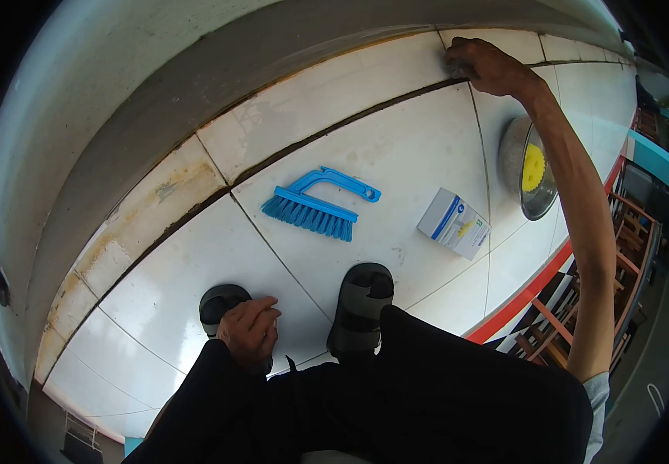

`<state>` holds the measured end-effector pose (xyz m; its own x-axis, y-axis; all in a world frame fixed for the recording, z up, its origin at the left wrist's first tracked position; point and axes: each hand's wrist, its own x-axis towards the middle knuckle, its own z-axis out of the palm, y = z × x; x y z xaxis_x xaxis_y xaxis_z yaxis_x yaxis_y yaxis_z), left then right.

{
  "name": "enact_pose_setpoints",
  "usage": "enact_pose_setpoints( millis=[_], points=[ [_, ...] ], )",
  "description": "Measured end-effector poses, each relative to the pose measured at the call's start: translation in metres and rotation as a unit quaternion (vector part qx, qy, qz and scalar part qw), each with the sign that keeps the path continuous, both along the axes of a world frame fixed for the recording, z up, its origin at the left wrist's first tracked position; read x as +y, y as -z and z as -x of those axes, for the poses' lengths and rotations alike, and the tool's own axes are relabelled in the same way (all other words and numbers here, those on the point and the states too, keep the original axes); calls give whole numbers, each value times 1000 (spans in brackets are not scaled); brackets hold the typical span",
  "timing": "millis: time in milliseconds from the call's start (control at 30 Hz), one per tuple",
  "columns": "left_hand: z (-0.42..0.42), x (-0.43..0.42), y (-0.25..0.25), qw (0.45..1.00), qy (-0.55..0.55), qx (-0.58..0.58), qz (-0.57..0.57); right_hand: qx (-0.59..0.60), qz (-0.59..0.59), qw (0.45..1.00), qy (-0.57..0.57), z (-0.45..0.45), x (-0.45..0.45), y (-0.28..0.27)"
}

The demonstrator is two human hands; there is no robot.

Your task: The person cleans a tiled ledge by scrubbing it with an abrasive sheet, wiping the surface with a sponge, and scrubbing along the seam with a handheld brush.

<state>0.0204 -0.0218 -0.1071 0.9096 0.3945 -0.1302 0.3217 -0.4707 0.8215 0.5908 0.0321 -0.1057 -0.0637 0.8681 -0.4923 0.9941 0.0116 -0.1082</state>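
Note:
My right hand reaches to the tiles beside the wall at the upper right. Its fingers are closed around a small greyish thing at the dark joint line, too hidden to name. Low in the view, my left hand hangs over my knee with its fingers loosely bent and apart, holding nothing. A blue brush lies on the white tiles between the hands, bristles toward me. To its right is a white and blue box. A metal bowl with a yellow sponge stands near my right forearm.
White floor tiles meet a raised tiled edge and a grey wall. My dark sandals rest on the floor. A red border runs along the right, with wooden furniture beyond it.

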Motion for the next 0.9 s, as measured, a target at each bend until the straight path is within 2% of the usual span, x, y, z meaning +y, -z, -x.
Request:
enact_pose_setpoints(
  millis=[33, 167, 200, 300, 367, 433, 467, 567, 600, 733, 833, 900],
  points=[
    [-1, 0, 0, 1000, 2, -3, 0, 11, 20, 1000, -4, -4, 0, -1],
    [1, -1, 0, 1000, -6, 7, -1, 17, -30, 999, 5, -3, 0, -1],
    [1, 1, -1, 1000, 6, 7, 1, 22, 6, 1000, 14, 0, -1, -2],
    [-1, -3, 2, 1000, -19, 0, -4, 28, 14, 999, 18, -4, 0, -1],
    [-1, -1, 1, 1000, -9, -1, -3, 32, 0, 999, 19, -6, 2, -1],
    [1, -1, 0, 1000, -2, 5, -2, 41, -72, 997, 9, -4, 1, 3],
    [0, -2, -1, 1000, -9, 9, -5, 13, 16, 999, 26, -2, 2, -3],
    [-1, -2, 0, 1000, -7, 6, -4, 28, 7, 999, 26, -3, 1, 0],
    [0, -2, 1, 1000, -5, 7, 0, 41, -34, 998, 42, -3, 1, -1],
    [0, -3, -2, 1000, -6, 18, -9, 19, -11, 999, 26, 1, -1, 2],
    [-3, -8, 1, 998, -51, 1, -25, 13, -15, 1000, 3, 1, -4, -4],
    [-1, -5, 1, 999, -30, 8, -10, 35, -33, 998, 42, 1, 5, -4]
  ],
)
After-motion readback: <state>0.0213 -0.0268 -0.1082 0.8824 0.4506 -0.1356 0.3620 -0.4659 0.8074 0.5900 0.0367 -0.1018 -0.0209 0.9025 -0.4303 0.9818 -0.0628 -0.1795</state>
